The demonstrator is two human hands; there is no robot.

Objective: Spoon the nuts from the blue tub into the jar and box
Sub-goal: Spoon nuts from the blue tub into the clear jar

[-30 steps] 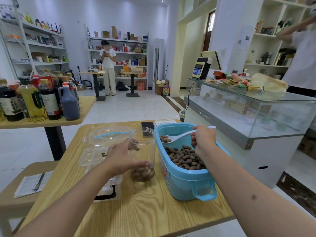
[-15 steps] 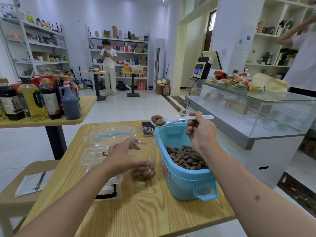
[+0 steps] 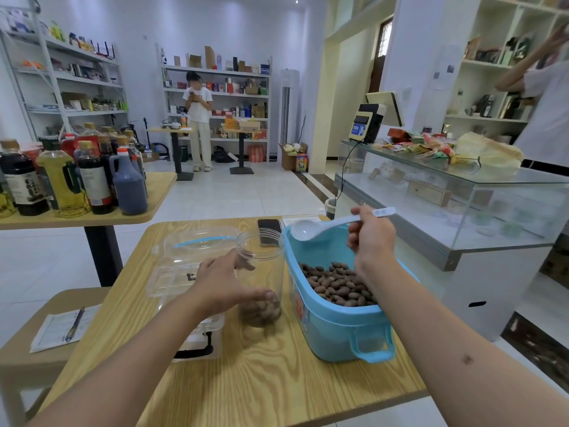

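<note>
Centre frame: my left hand (image 3: 222, 288) grips the jar (image 3: 260, 277); my right hand (image 3: 371, 238) holds the empty spoon (image 3: 335, 224) over the blue tub (image 3: 335, 322). I should dip deep and lift level.

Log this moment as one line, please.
right hand holds spoon, bowl empty | left hand grips jar | jar bottom-filled | tub holds nuts
</note>
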